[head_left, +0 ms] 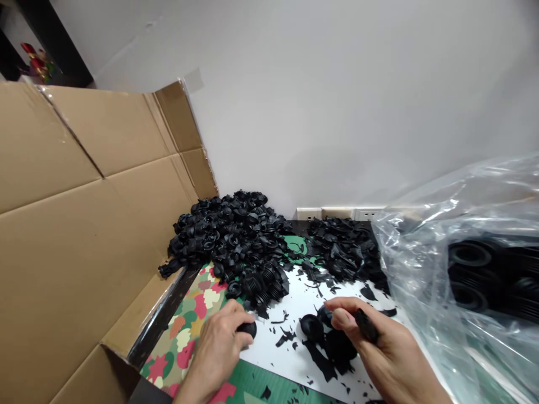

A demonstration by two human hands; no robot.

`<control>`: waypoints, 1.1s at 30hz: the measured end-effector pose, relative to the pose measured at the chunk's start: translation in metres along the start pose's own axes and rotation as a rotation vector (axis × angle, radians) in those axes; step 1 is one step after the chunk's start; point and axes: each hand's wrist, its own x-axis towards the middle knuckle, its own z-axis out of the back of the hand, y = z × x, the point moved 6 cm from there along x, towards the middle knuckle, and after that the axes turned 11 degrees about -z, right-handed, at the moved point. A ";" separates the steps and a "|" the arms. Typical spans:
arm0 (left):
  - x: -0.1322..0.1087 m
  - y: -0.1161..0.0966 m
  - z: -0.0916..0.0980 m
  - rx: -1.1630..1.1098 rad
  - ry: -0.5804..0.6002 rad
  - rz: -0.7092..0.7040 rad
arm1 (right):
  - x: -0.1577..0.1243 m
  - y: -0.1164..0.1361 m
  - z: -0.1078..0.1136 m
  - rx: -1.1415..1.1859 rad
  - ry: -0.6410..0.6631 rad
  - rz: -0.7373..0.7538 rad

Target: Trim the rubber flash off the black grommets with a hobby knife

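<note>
My left hand (223, 339) grips a small round black rubber piece (248, 329) just over the edge of the white sheet (269, 359). My right hand (366, 331) is closed around a dark tool, whose black handle (366, 325) sticks out by the thumb; its working end is hidden. Beside the right fingertips lie a cup-shaped black rubber part (312, 327) and torn black scraps (339, 350). I cannot tell whether those fingers also touch the rubber. In front of my left hand rises a heap of ribbed black rubber boots (236, 235).
A pile of black trimmings (345, 247) lies at the back right. At the right, a clear plastic bag (421, 280) holds ribbed black parts (484, 269). Cardboard (105, 224) walls off the left. Wall sockets (368, 215) sit behind the trimmings. A patterned mat (189, 331) covers the front left.
</note>
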 end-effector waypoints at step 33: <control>0.039 -0.043 -0.066 -0.692 -0.248 -0.150 | 0.006 0.002 -0.013 0.357 0.113 -0.261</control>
